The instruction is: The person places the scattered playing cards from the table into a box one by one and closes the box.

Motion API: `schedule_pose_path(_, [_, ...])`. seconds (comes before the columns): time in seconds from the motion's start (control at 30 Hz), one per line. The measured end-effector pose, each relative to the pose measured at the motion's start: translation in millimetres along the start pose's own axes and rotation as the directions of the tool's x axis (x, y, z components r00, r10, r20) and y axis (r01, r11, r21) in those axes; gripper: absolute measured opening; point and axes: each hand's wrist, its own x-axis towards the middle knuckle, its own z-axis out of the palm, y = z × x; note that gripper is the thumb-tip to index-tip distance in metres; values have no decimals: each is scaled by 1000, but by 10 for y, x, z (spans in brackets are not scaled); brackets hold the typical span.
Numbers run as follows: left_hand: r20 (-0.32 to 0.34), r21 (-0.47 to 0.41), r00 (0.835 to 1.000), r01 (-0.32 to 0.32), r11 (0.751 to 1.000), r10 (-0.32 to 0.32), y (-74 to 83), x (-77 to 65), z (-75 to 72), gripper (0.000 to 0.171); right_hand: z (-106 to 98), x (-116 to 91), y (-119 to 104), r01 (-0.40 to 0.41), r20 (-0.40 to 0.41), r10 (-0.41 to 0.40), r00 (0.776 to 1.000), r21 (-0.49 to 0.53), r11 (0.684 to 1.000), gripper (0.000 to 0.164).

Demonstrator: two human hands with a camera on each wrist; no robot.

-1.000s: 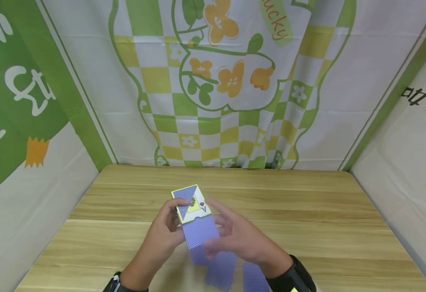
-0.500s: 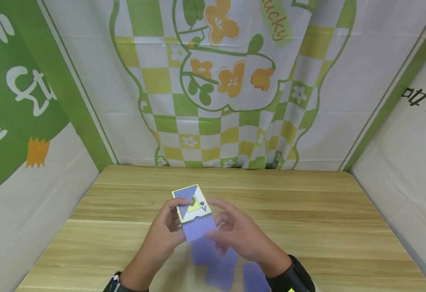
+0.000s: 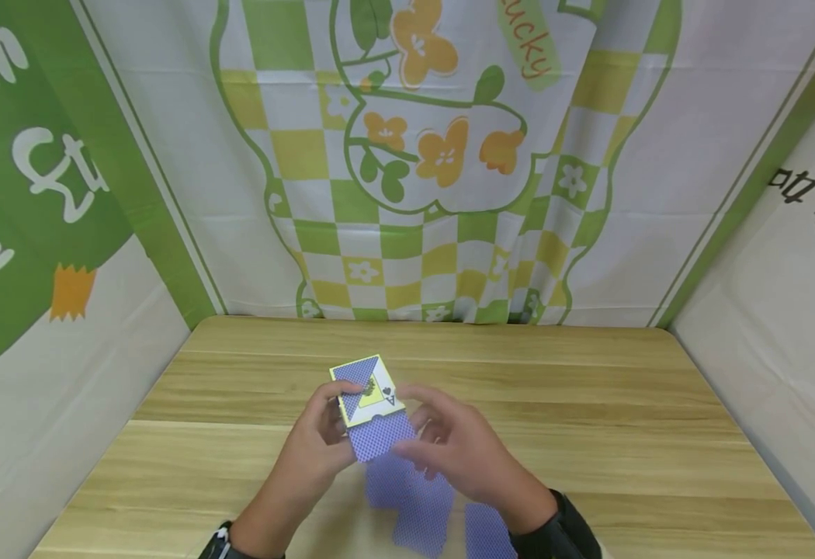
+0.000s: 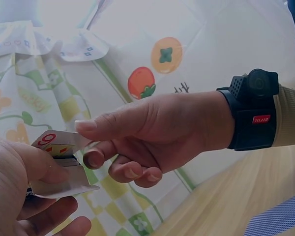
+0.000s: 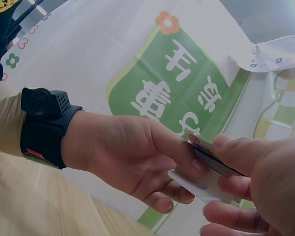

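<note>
the left hand (image 3: 313, 454) grips a card box (image 3: 368, 400) above the wooden counter (image 3: 589, 419), its fingers (image 4: 37, 169) curled round the box's open end, where a stack of blue-backed cards (image 3: 379, 435) sticks out toward the person. the right hand (image 3: 466, 454) is at the cards just beside the box, thumb stretched forward over them and the other fingers (image 4: 130, 169) curled beneath, pinching the top card. three more blue-backed cards (image 3: 424, 508) lie face down on the counter below the hands, near its front edge.
</note>
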Motion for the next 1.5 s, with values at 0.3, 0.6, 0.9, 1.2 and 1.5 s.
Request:
schedule_pose_path(0.3, [1, -20, 1000, -1, 1000, 1, -16, 6, 1, 65, 23, -34, 13, 133, -2, -133, 991, -42, 990, 25])
schedule_pose_path(0.6, [-11, -19, 1000, 22, 1000, -23, -7, -5, 8, 65, 31, -38, 13, 152, -40, -155, 987, -80, 985, 22])
schedule_pose_path(0.9, [3, -17, 1000, 4, 1000, -4, 4, -13, 3, 64, 61, -28, 51, 248, -84, -265, 961, -165, 954, 20])
schedule_pose_path(1.2, [98, -6, 995, 17, 1000, -17, -2, -46, 34, 61, 81, 17, 142, 220, -207, -258, 944, -189, 957, 9])
schedule_pose_path(1.5, [126, -35, 992, -19, 999, 24, 40, -63, 17, 60, 27, 26, 127, 139, -247, -191, 950, -212, 967, 18])
